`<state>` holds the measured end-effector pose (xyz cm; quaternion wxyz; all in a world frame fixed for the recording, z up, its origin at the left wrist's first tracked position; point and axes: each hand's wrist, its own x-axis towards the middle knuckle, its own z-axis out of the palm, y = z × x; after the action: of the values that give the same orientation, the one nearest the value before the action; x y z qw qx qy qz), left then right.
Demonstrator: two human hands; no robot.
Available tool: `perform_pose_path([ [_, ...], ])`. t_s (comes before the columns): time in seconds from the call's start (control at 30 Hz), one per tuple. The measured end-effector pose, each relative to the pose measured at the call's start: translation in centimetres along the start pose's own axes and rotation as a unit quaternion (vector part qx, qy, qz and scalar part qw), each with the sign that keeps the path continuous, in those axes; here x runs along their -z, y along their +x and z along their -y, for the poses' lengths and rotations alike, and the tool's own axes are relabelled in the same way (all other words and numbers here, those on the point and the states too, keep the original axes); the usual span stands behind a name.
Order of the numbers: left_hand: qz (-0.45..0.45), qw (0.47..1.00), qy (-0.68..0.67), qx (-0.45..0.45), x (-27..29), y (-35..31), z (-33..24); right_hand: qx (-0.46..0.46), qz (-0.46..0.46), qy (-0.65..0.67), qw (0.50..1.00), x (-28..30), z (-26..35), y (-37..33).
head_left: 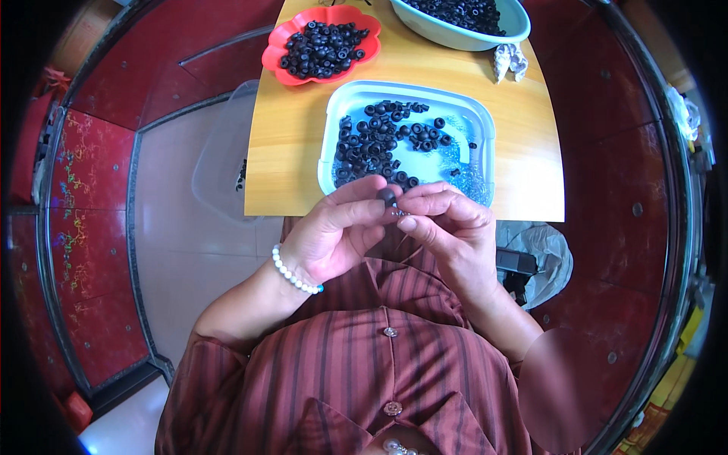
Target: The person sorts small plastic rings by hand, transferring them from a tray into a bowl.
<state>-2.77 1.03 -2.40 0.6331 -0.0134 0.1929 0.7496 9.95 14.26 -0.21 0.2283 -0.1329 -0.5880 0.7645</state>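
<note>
My left hand [345, 224], with a bead bracelet at its wrist, pinches a small black round cap [387, 197] between thumb and fingertips. Right beside it, my right hand [455, 224] has thumb and forefinger drawn together at small shiny bits [400, 214], too tiny to name. Both hands meet at the near edge of a white rectangular tray [491, 163]. Inside this tray lie many loose black caps [371, 140], mostly to the left. Small glittering pieces [474, 182] are scattered over its right side.
On the yellow wooden table [284, 152], a red flower-shaped bowl [273, 57] of black caps stands far left. A pale green basin [455, 39], also filled with black pieces, is far right, near crumpled white cloth [509, 62]. A clear plastic bag [552, 265] lies below the table's right side.
</note>
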Motion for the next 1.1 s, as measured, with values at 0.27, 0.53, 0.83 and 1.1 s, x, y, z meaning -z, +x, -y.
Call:
perform_pose_path([
  [0.27,-0.065,0.993,0.091,-0.036,0.1,0.6,-0.1,-0.057,-0.043,-0.013,0.997,0.5,-1.0,0.2],
  [0.53,-0.111,0.945,0.293,-0.093,0.1,-0.3,1.1,-0.007,0.033,-0.171,0.985,1.9,-1.3,-0.2],
  [0.83,-0.004,0.987,0.138,0.083,2.8,-0.8,1.1,-0.283,0.142,0.118,0.941,2.6,-2.6,0.1],
  [1.1,0.02,0.997,-0.078,-0.014,4.5,-0.7,-1.1,0.086,0.038,-0.47,0.877,4.0,-3.7,6.9],
])
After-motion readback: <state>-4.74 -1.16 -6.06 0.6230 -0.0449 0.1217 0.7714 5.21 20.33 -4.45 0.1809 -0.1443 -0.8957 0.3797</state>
